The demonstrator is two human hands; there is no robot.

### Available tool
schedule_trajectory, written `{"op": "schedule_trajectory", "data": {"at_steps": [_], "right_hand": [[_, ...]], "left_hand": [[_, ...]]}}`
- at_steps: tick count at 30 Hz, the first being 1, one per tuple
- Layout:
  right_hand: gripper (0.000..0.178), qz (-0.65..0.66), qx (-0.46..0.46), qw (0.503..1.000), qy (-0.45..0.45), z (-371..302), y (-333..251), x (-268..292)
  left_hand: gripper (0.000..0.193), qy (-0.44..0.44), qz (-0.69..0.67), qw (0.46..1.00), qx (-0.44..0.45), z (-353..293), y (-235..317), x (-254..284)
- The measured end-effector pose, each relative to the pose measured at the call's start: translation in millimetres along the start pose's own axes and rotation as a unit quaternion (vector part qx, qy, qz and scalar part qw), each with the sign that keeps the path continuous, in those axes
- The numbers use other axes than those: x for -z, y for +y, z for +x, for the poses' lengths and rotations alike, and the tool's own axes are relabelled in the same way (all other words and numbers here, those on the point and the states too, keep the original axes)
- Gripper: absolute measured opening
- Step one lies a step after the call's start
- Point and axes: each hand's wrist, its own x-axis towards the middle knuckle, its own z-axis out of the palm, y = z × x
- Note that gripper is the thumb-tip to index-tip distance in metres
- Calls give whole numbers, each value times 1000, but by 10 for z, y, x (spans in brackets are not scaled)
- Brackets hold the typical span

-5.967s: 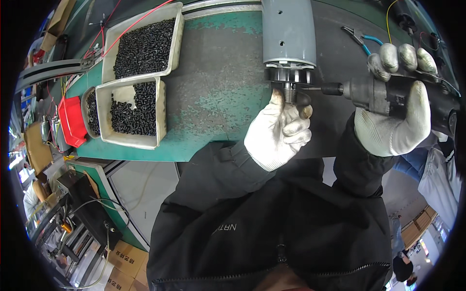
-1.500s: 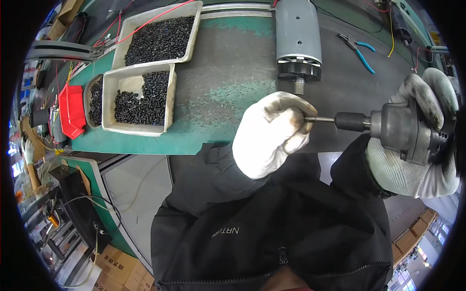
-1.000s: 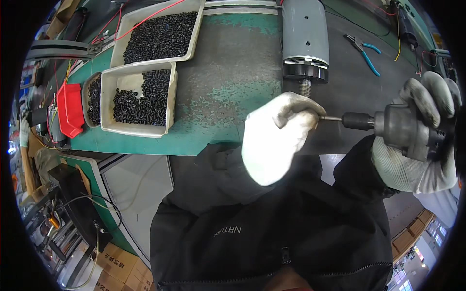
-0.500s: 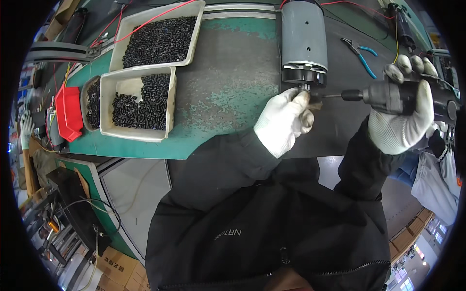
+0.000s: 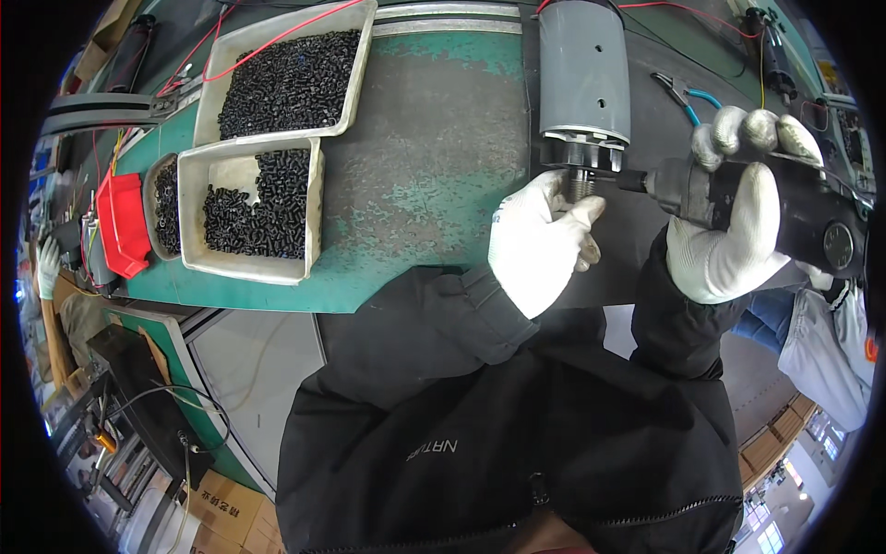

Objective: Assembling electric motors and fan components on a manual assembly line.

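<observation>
A grey cylindrical motor [image 5: 583,78] lies at the upper right of the bench, its black end collar [image 5: 581,154] and ribbed metal shaft [image 5: 580,185] pointing toward me. My left hand [image 5: 540,242], in a white glove, is closed with thumb and fingers around the shaft below the collar. A black power screwdriver [image 5: 729,196] lies sideways in my gloved right hand [image 5: 734,222], thumb along its near side and fingers over the far side. Its tip reaches the right side of the collar beside the shaft; exact contact is hard to make out.
Blue-handled pliers [image 5: 688,97] lie right of the motor. Two white bins [image 5: 316,208] and a small tub [image 5: 164,245] at left hold small black parts, beside a red bin [image 5: 123,226]. Red wires cross the far side. Another person's gloved hand [image 5: 48,268] shows at far left.
The screwdriver has moved left, bringing its tip up to the motor's collar. My left fingers have shifted on the shaft, baring its ribbed part. The whole view has shifted slightly.
</observation>
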Motion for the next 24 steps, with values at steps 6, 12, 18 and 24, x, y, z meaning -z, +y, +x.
{"op": "schedule_trajectory", "data": {"at_steps": [6, 12, 18, 24], "right_hand": [[38, -46, -6, 998, 42, -56, -6, -215], [30, -63, -14, 998, -2, -48, 82, -170], [28, -54, -1, 999, 5, -54, 50, -169], [28, 38, 10, 989, 141, 210, -724, 351]], "left_hand": [[18, -3, 27, 998, -63, 20, -52, -4], [14, 1, -16, 998, -57, 53, -78, -11], [15, -1, 6, 998, -56, 9, -11, -31], [22, -57, -118, 990, -46, 33, -177, -24]]}}
